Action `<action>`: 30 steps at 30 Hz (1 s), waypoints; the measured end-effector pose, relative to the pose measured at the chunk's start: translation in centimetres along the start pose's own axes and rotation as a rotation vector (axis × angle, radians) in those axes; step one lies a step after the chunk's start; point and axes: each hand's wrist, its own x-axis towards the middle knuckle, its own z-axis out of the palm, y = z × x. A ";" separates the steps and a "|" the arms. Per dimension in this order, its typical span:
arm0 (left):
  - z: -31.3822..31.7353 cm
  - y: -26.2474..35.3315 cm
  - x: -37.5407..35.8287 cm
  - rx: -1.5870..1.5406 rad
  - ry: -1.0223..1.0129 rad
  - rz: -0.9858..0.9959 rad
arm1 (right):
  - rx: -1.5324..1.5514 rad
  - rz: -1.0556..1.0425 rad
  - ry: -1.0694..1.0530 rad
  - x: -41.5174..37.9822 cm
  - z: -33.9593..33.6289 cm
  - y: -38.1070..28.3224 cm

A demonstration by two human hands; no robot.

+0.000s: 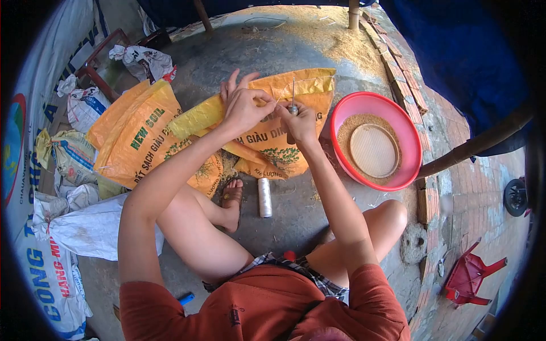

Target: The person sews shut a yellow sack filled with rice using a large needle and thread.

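My left hand point(246, 108) is over an orange printed sack point(259, 136), its thumb and index finger pinched on a thin thread, the other fingers raised. Close beside it, my right hand point(300, 120) grips an awl-like tool point(293, 108) with a thin metal spike pointing away from me. The fingertips of both hands nearly meet at the thread. The sack's folded yellow edge point(313, 86) lies beyond the hands. A white thread spool point(264, 198) stands or lies on the floor between my legs; which one I cannot tell. More orange sacks point(142, 133) lie at the left.
A pink basin point(418, 145) with grain and a round sieve point(374, 150) sits at the right, near a row of bricks point(427, 202). Filled white sacks point(91, 224) line the left side. A red stool point(472, 275) is at lower right. A wooden pole point(478, 143) slants in from the right.
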 end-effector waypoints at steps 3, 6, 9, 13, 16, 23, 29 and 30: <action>0.0 0.1 0.1 -0.011 -0.020 -0.004 | 0.044 0.017 -0.028 -0.1 -0.1 -0.1; -0.1 -0.2 0.1 -0.017 -0.030 0.001 | 0.091 0.042 -0.052 -0.3 -0.1 -0.7; -0.2 -0.5 0.0 -0.026 -0.029 0.014 | 0.120 0.077 -0.068 -0.6 -0.1 -1.4; -0.3 -0.2 -0.1 -0.019 -0.009 0.015 | 0.188 0.198 -0.128 -1.0 -0.3 -2.9; -0.2 0.0 -0.2 -0.007 0.014 0.042 | 0.171 0.137 -0.112 -0.8 -0.2 -1.9; -0.2 0.2 -0.2 -0.009 0.019 0.061 | 0.269 0.176 -0.100 -0.3 -0.4 -1.1; -0.1 -0.1 -0.2 0.003 0.031 0.076 | 0.229 0.177 -0.096 -0.5 -0.5 -1.3; -0.2 -0.1 -0.1 0.003 0.039 0.083 | 0.209 0.167 -0.096 -0.5 -0.4 -1.3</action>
